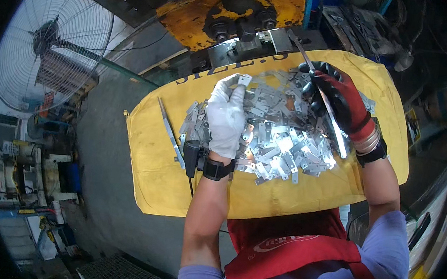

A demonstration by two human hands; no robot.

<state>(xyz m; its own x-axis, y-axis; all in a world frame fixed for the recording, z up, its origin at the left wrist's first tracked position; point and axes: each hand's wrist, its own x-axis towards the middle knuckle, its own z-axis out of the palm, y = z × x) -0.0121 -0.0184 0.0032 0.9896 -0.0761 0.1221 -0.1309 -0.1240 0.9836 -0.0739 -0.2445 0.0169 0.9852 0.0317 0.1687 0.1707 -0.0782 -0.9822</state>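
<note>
My left hand [226,116], in a white glove, pinches a small flat metal plate with a hole [245,80] between thumb and fingertips. My right hand [337,93], in a red and black glove, is closed around a long, thin metal tool [327,103] resembling tweezers. The tool's far tip reaches the press die [244,48] at the top. Below and between both hands lies a heap of small bent metal plates [273,143], several with holes. The heap rests on a yellow sheet [161,197].
Left of my left hand, a second long metal strip or tool [169,131] lies on the sheet. Beyond the sheet stands a worn yellow press [190,24] with large bolts. A large caged fan [47,39] is at far left, and dark metal pieces [361,27] are at upper right.
</note>
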